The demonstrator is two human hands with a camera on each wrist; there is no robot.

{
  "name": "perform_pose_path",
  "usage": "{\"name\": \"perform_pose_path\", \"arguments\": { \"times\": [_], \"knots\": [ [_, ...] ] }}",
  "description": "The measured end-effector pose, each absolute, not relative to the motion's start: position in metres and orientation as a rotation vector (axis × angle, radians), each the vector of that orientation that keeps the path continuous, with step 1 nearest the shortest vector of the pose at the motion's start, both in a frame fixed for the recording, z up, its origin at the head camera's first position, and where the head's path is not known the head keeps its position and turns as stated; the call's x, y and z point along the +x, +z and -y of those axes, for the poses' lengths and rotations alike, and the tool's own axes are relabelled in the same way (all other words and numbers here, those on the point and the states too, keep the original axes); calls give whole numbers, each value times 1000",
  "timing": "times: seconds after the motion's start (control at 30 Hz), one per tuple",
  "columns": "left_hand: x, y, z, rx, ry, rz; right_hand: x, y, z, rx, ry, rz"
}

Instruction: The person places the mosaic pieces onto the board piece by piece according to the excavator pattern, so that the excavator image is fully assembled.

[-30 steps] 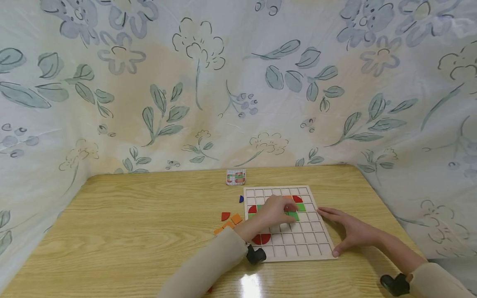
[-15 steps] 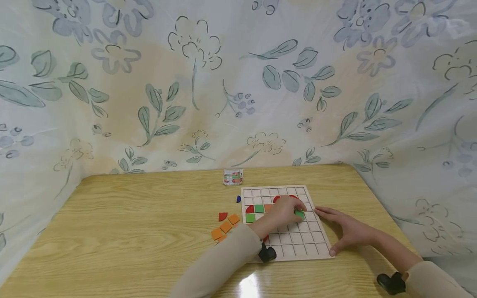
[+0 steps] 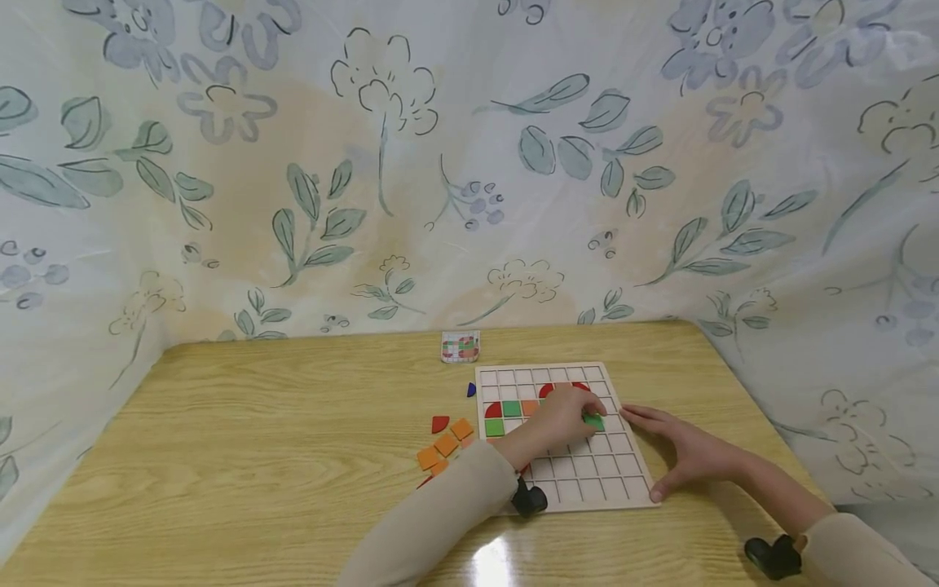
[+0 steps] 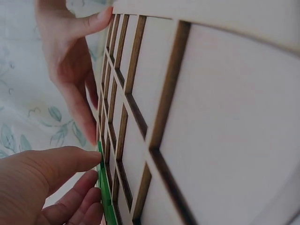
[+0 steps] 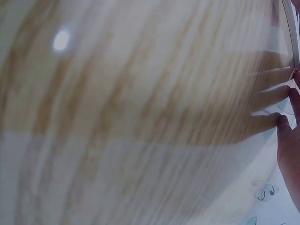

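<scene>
A pale wooden grid board [image 3: 583,469] lies on the table, with red quarter-round, green and orange tiles set in its cells. My left hand [image 3: 561,417] is over the board's right middle. Its thumb and fingertips pinch a green square tile [image 3: 595,422] at a cell; in the left wrist view the thumb touches a green edge [image 4: 105,185] low against the grid. Some tiles are hidden beneath this hand. My right hand [image 3: 693,455] rests along the board's right edge, fingers spread, thumb at the near right corner. The right wrist view shows only part of it [image 5: 289,154].
Loose orange squares [image 3: 446,445] and a red quarter-round tile [image 3: 440,424] lie left of the board, partly behind the left sleeve. A small blue piece [image 3: 472,390] sits by its upper left edge. A patterned picture card [image 3: 460,347] lies behind, near the flowered cloth [image 3: 411,269].
My left hand has shifted right across the board, bringing a green tile to a cell further right, then stayed almost still. My right hand keeps its place at the board's edge.
</scene>
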State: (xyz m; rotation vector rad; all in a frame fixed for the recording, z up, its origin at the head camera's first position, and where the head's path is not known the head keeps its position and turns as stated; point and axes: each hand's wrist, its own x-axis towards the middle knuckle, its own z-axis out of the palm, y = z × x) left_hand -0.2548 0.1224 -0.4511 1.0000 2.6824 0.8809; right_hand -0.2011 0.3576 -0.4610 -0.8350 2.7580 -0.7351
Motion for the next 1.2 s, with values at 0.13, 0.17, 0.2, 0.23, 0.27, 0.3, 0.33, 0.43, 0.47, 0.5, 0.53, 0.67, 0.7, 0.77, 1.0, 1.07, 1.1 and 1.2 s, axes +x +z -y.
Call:
{"name": "perform_pose_path", "arguments": {
  "times": [0.13,0.17,0.2,0.23,0.27,0.3,0.33,0.43,0.47,0.5,0.53,0.67,0.7,0.77,1.0,1.07,1.1,1.2],
  "knots": [
    [-254,-450,-123,1006,846,-2714,-202,-462,-358,-840,-739,-2757],
    [-254,-450,-124,1010,832,-2724,-202,-462,-359,-841,-738,-2758],
    [-254,-451,-124,1018,815,-2733,-202,-462,-359,-840,-739,-2759],
    [-254,-451,-125,1026,796,-2744,-203,-462,-359,-841,-738,-2761],
    [-254,-451,-125,1036,777,-2755,-203,-462,-359,-843,-737,-2762],
    [-254,-451,-125,1046,767,-2760,-203,-463,-359,-844,-738,-2760],
    [-254,-451,-124,1053,769,-2759,-203,-463,-359,-846,-741,-2758],
    [-253,-448,-119,1061,801,-2748,-203,-463,-359,-855,-750,-2755],
    [-253,-446,-117,1055,831,-2734,-203,-464,-359,-857,-752,-2755],
    [-253,-444,-113,1045,865,-2715,-203,-464,-359,-859,-751,-2756],
    [-253,-441,-110,1034,893,-2699,-202,-464,-358,-859,-750,-2759],
    [-254,-432,-92,1004,982,-2640,-202,-463,-357,-847,-747,-2755],
    [-255,-430,-86,993,1007,-2623,-202,-462,-357,-844,-753,-2748],
    [-257,-428,-74,985,1056,-2606,-202,-462,-356,-832,-759,-2741],
    [-269,-425,-20,892,1221,-2595,-202,-464,-357,-828,-774,-2734],
    [-272,-427,-7,877,1272,-2601,-202,-464,-357,-824,-787,-2725],
    [-273,-428,0,865,1302,-2596,-202,-465,-358,-820,-796,-2719],
    [-277,-432,15,839,1351,-2590,-202,-465,-358,-811,-820,-2702]
  ]
}}
